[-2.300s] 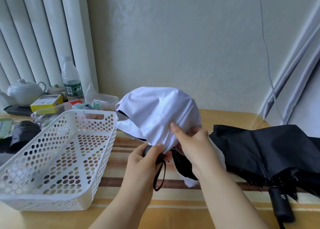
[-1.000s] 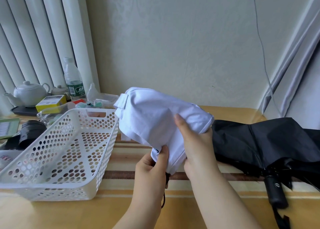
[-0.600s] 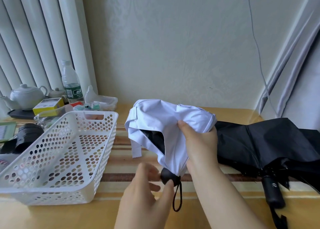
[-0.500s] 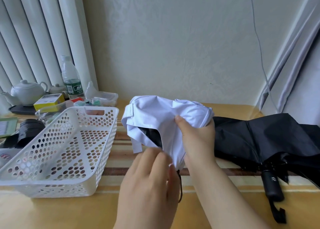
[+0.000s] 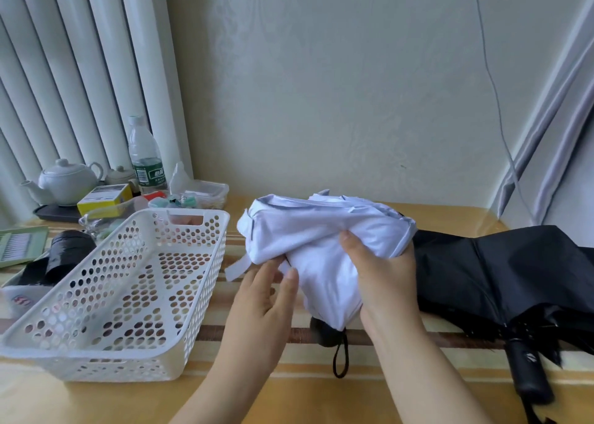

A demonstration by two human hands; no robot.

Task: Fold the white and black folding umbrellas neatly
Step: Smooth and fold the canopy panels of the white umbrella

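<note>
White folding umbrella (image 5: pixel 324 240) sits bunched above the middle of the table (image 5: pixel 321 401), its dark handle (image 5: pixel 324 333) pointing toward the near edge with a black wrist loop (image 5: pixel 340 359) hanging from it. The right hand (image 5: pixel 382 275) has its grip closed around the gathered white canopy, thumb pressed on top of the cloth and fingers wrapped behind it. The left hand (image 5: pixel 266 298) reaches in from the near edge with straight, relaxed fingers whose tips touch the lower left fold of the canopy, next to the loose white closure strap (image 5: pixel 238 269); its grip is open, holding nothing. The black folding umbrella (image 5: pixel 501 269) lies unfolded toward the right edge of the table, just behind the right hand, its black handle (image 5: pixel 527 372) near the right front corner. A white perforated basket (image 5: pixel 205 282) stands at the left side. Behind it, at the far left corner, are a white teapot (image 5: pixel 64 179), a water bottle (image 5: pixel 144 157) and a yellow box (image 5: pixel 103 198).
</note>
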